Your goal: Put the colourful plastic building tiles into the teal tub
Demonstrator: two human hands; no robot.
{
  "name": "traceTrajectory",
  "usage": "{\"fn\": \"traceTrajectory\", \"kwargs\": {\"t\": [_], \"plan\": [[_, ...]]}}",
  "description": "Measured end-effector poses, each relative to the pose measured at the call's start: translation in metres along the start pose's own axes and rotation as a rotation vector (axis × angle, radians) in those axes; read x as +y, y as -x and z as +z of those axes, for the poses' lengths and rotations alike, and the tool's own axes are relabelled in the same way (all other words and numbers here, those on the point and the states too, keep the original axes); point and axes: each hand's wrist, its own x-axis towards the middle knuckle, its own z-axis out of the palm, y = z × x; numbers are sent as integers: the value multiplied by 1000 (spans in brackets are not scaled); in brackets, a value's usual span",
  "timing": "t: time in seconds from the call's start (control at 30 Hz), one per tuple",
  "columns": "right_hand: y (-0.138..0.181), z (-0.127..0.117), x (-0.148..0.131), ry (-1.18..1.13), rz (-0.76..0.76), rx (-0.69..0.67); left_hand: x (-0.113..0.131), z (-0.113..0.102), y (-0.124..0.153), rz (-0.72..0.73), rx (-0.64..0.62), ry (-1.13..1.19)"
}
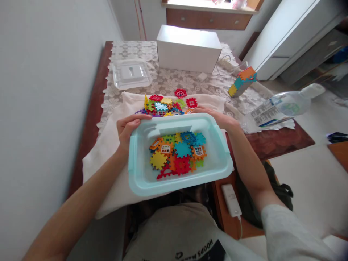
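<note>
A pale turquoise plastic bin is tilted up towards me above the near table edge. Several coloured interlocking plastic tiles lie in it. My left hand grips the bin's far left corner, fingers curled over the rim. My right hand holds the far right rim, fingers wrapped behind it. Beyond the bin, a heap of more coloured tiles lies on a cream cloth.
A clear bin lid and a white box sit further back on the lace tablecloth. A built tile block and a lying water bottle are to the right. A white power bank lies near my lap.
</note>
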Motion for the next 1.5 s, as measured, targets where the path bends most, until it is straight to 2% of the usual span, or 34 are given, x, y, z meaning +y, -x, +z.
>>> {"fn": "traceTrajectory", "kwargs": {"t": [0.1, 0.23, 0.4, 0.7, 0.97, 1.1, 1.23, 1.37, 1.43, 1.5], "plan": [[1, -4, 0, 26, -8, -140, -1, -1, 1, -10, 10, -5], [2, -4, 4, 78, 89, -201, -8, -5, -1, -13, 8, -4], [-2, 0, 3, 72, -3, -87, -12, -8, -1, -11, -3, 3], [-4, 1, -4, 136, 61, -14, -3, -1, 0, -20, 4, 48], [-9, 7, 6, 145, 80, 101, -2, 0, 0, -14, 6, 35], [-16, 12, 16, 9, 86, 181, -1, 0, 0, -5, 10, 3], [-26, 16, 22, -318, 101, 356, -1, -1, 1, -6, 13, 4], [-22, 11, 7, -564, 94, 446, 0, -1, 1, -16, 20, 5], [-13, 5, -6, -561, 97, 457, 2, 0, 1, -25, 13, 4], [-4, 0, -18, -528, 63, 403, 3, 0, 1, -33, 1, 0]]}}
